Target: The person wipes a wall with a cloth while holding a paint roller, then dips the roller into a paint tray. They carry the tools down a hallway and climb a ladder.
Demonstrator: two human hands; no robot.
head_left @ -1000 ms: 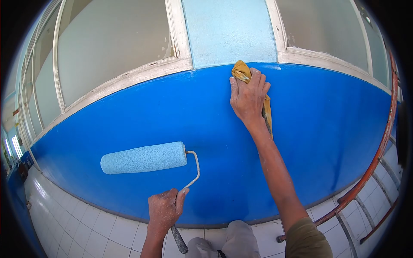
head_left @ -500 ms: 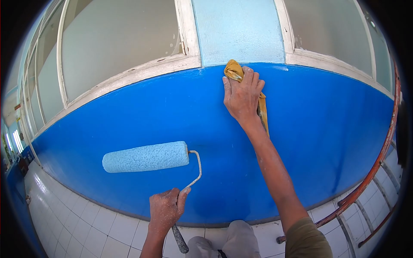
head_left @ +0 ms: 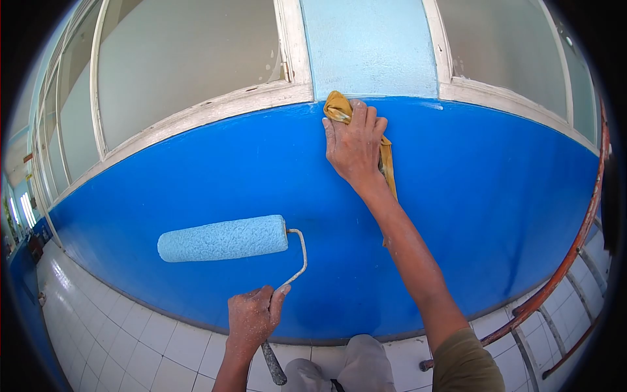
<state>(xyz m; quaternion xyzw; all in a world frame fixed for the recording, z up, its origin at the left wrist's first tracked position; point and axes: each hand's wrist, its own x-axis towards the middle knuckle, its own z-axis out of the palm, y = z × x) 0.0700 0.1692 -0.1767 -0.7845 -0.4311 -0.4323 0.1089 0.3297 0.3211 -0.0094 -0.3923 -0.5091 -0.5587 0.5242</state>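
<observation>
My left hand (head_left: 251,317) is wrapped round the handle of a paint roller (head_left: 223,239), whose light blue sleeve is raised in front of the blue wall (head_left: 261,163). The dark end of the handle sticks out below the fist. Higher up, my right hand (head_left: 356,144) grips a yellow-brown cloth (head_left: 337,108) against the wall, at the edge where the dark blue meets the light blue panel (head_left: 372,52). Part of the cloth hangs down behind the right wrist.
White-framed windows (head_left: 196,72) stand on both sides of the light blue panel. A rusty red metal rail (head_left: 555,281) curves along the right. White floor tiles (head_left: 140,340) and my knees (head_left: 366,362) show below.
My right hand has moved a little to the left along the colour edge with the cloth. The roller and my left hand have hardly moved.
</observation>
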